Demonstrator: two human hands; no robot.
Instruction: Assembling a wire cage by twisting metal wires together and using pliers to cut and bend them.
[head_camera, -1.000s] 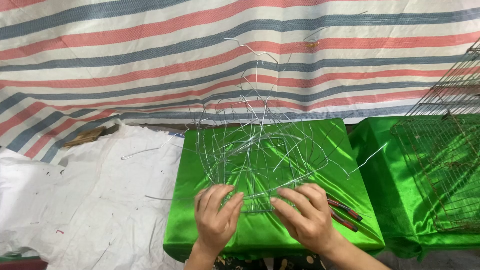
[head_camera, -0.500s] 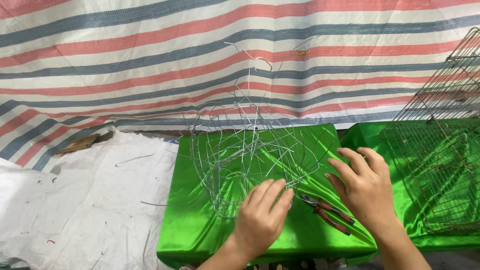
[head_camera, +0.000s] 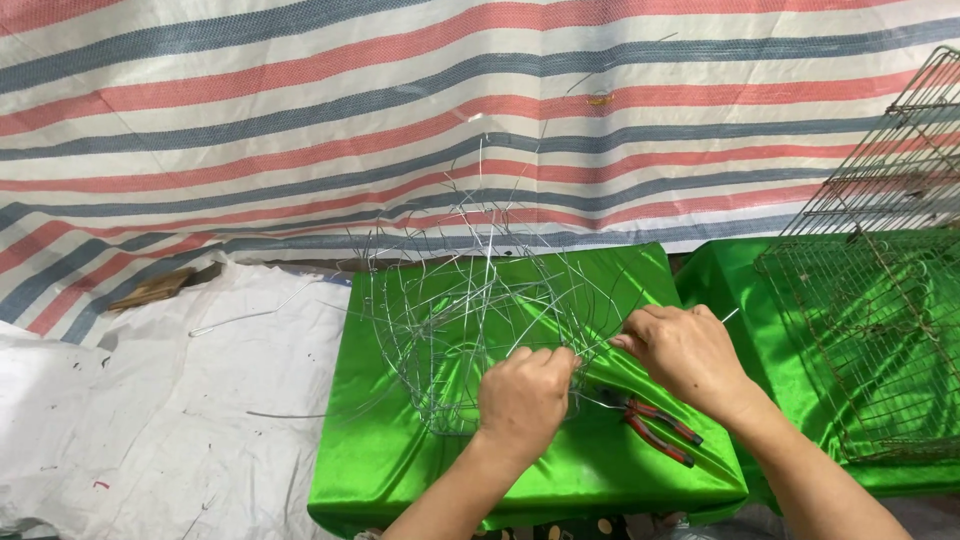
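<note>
While both hands are being kept at the wire, the scene is being laid out around one landmark, the green satin-covered block (head_camera: 400, 470).

Surface: the green satin-covered block is being used as the work top; a white sheet (head_camera: 130, 420) is being spread out to its left, speckled with small marks.

Backdrop: a striped tarpaulin (head_camera: 300, 110) in red, blue and white is being hung behind the block, filling the far side of the view.

Neighbour: a second green-covered block (head_camera: 730, 290) is being kept just right of the first, with wire mesh panels (head_camera: 880, 330) being rested on it and leaned up behind it.

Left hand (head_camera: 525, 395): it is being held knuckles up over the near middle of the block, fingers being curled shut around strands of the wire frame.

Right hand (head_camera: 685, 355): it is being held above the block's right half, fingertips being pinched together on a wire end at the frame's right edge.

Wire frame (head_camera: 450, 310): a loose, rounded tangle of thin silver wire is being stood on the block's middle, rising past its far edge; both hands are touching its near right side.

Pliers (head_camera: 655, 428): red-handled ones are being left lying on the block's near right part, between the two wrists, untouched.
</note>
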